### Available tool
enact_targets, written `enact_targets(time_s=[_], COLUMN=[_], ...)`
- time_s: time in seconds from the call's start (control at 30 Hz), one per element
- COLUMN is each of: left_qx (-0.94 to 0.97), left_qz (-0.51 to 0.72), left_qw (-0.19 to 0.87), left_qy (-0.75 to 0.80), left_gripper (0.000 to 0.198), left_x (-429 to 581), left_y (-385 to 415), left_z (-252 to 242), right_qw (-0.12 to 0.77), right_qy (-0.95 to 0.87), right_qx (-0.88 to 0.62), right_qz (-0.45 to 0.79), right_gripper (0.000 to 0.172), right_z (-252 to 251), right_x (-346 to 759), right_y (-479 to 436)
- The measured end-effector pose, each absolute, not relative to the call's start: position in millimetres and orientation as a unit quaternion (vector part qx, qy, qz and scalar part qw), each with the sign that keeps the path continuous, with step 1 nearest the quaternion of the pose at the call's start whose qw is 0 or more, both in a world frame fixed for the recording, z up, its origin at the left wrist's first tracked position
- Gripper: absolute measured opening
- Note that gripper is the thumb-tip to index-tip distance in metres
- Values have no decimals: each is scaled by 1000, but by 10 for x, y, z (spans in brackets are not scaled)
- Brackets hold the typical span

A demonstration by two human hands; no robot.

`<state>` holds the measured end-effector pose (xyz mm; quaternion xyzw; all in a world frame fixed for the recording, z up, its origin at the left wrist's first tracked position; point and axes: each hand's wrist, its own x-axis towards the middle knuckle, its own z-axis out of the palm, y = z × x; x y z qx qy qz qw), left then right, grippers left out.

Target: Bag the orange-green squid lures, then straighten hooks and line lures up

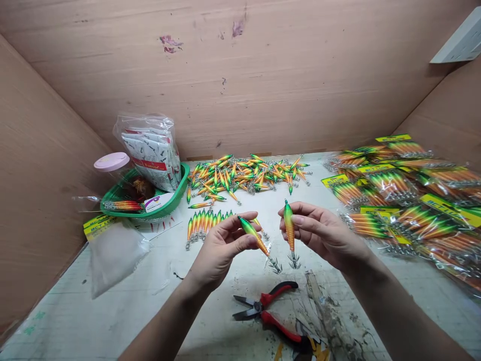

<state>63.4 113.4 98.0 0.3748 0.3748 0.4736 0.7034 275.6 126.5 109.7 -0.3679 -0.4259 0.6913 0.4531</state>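
Observation:
My left hand [225, 245] pinches a green and orange squid jig [259, 241] between thumb and fingers, its spiked hook end slanting down to the right. In my right hand [319, 228] is another squid jig [289, 228], held nearly upright with the green tip on top and the hook crown below. The two crowns hang close together over the table [210, 311]. Behind my left hand lies a row of squid jigs [201, 224] side by side, partly hidden by the fingers. Farther back spreads a loose heap of the same jigs [240, 175].
Red-handled pliers [263, 308] lie open in front. At left, a green basket [171, 208] holds packets [150, 155] and a pink-lidded jar [111, 162]; a clear bag [114, 255] with a yellow header lies before it. Bagged jigs [391, 185] pile up at right. Wooden walls enclose the table.

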Motion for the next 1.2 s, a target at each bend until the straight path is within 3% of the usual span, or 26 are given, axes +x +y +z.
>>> enact_targets(time_s=[0.2, 0.4, 0.57, 0.8, 0.9, 1.1, 1.2], left_qx=[459, 616, 632, 650, 671, 690, 660], left_qz=[370, 205, 161, 122, 119, 139, 137], left_qw=[679, 480, 440, 414, 368, 147, 83], left_qy=[438, 590, 617, 626, 632, 695, 734], left_gripper=[42, 40, 39, 34, 29, 18, 29], left_x=[604, 651, 670, 735, 707, 285, -40], left_y=[1150, 1089, 1037, 928, 912, 1397, 1810], left_z=[886, 372, 134, 187, 288, 498, 510], right_qw=[446, 455, 447, 262, 203, 136, 128], right_qy=[-403, -408, -464, -562, -568, -599, -632], right_qx=[-370, -375, -394, -679, -709, -703, -690], right_qz=[709, 697, 656, 393, 365, 358, 330], right_gripper=[29, 31, 30, 20, 18, 22, 16], right_z=[1066, 1021, 984, 384, 166, 38, 45], right_x=[2714, 2726, 2717, 2570, 2481, 2161, 2036], right_y=[1269, 1256, 1290, 1885, 2087, 2096, 2070])
